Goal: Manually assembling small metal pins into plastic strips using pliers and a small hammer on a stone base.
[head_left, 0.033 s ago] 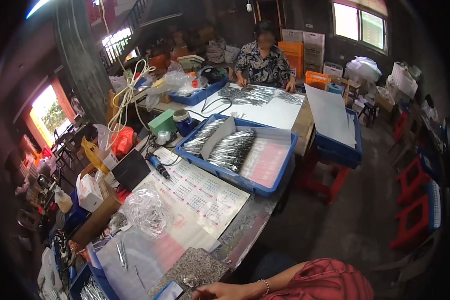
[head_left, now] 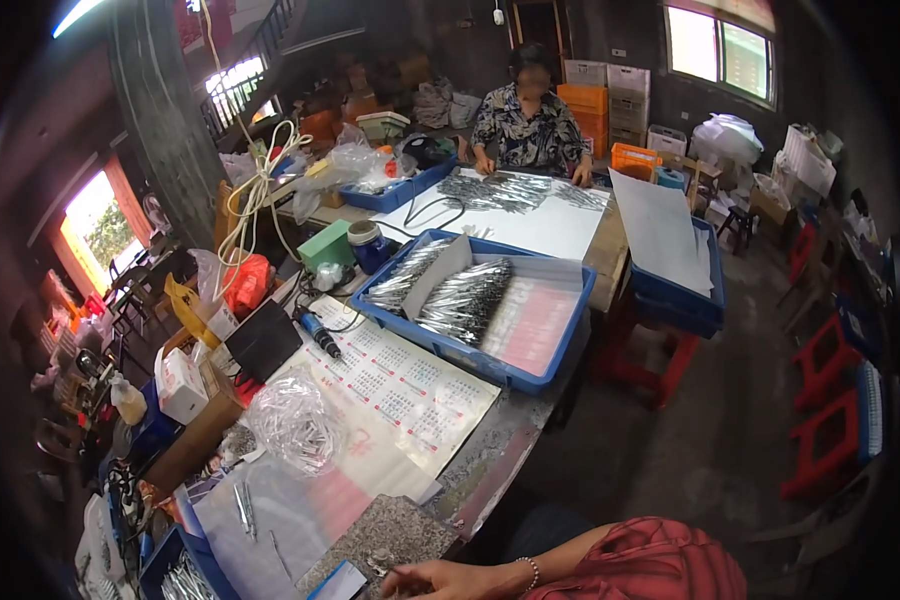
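Observation:
My right hand (head_left: 432, 578) reaches in from the lower right, a bead bracelet (head_left: 530, 570) on its wrist. Its fingers are curled at the lower edge of the view, beside a grey stone slab (head_left: 385, 535). Whatever they grip, if anything, is cut off from sight. Small shiny bits lie on the slab, and a blue-and-white piece (head_left: 340, 580) rests at its near edge. Left of the slab, a few slim silvery metal pieces (head_left: 244, 508) lie on a clear sheet. A blue bin (head_left: 180, 575) of similar pieces stands at lower left. My left hand is out of view.
A clear bag of small pieces (head_left: 295, 425) lies on a calendar sheet (head_left: 410, 390) near a blue-black rotary hand tool (head_left: 316, 330). Beyond is a blue tray (head_left: 542, 380) of silvery metal pieces. A co-worker (head_left: 530, 125) sits across the table with both hands near more pieces.
My right hand has risen slightly at the lower edge, with its fingers a little closer to the slab. Everything else looks the same.

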A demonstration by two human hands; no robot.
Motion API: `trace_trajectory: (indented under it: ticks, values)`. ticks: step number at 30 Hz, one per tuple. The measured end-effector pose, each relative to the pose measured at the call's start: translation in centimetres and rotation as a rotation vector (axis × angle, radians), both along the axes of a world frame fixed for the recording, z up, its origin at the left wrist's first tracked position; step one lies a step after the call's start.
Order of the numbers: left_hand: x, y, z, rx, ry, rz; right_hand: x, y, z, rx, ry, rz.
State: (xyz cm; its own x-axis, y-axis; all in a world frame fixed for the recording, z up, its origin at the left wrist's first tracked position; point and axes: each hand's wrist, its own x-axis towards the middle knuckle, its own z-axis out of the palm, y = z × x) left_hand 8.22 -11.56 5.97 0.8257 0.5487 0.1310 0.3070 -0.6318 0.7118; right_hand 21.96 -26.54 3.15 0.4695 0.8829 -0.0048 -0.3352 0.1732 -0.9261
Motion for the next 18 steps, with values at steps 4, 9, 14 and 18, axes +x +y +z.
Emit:
trace_trajectory:
  ticks: [4,9,14,18]
  values:
    - [-0.8,-2.3,-2.4,-0.095,-0.132,-0.108,0.2,-0.4,0.4,0.090,0.034,-0.024]
    - [-0.8,-3.7,-1.8,-0.094,-0.263,-0.179,0.1,-1.4,1.2,0.030,-0.099,-0.014]
    - [-2.4,-3.9,-3.3,-0.424,-0.336,-0.040,-0.3,-1.8,1.8,0.102,-0.049,0.000]
    - [-3.0,-4.2,-1.7,-0.468,-0.414,0.038,-0.3,-2.4,2.6,0.139,-0.109,-0.006]
